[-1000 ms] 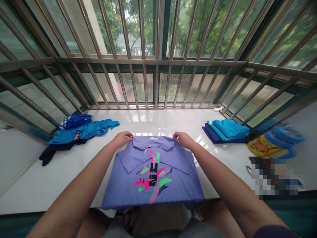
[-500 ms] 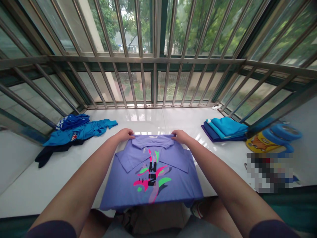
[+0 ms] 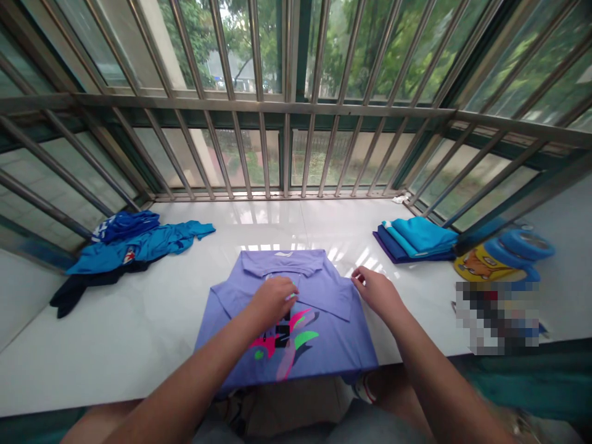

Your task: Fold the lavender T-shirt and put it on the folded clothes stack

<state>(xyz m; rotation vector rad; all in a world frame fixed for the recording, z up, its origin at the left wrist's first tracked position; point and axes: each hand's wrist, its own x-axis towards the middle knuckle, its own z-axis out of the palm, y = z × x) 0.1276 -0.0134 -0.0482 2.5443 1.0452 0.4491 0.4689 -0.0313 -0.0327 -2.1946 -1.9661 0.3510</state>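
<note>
A purple T-shirt (image 3: 333, 345) lies front up at the counter's front edge, its collar toward the window and its sleeves folded inward over the chest. Its lower end hangs over the edge. A pink, green and black print covers the middle. My left hand (image 3: 276, 299) is over the top of that print, fingers closed together on the cloth and hiding part of the design. Beside the shirt's right shoulder is my right hand (image 3: 377, 288), its fingers bent and slightly apart, the tips at the sleeve's outer edge; no cloth shows between them.
Crumpled blue and dark clothes (image 3: 139, 243) lie at the left of the white counter (image 3: 111, 339). Folded blue clothes (image 3: 416, 237) sit at the right, near a yellow and blue jug (image 3: 502, 256). Metal bars (image 3: 287, 111) close off the window behind.
Both hands have let go of the collar corners. My left hand has moved right and toward me onto the print; my right hand has shifted right to the sleeve edge.
</note>
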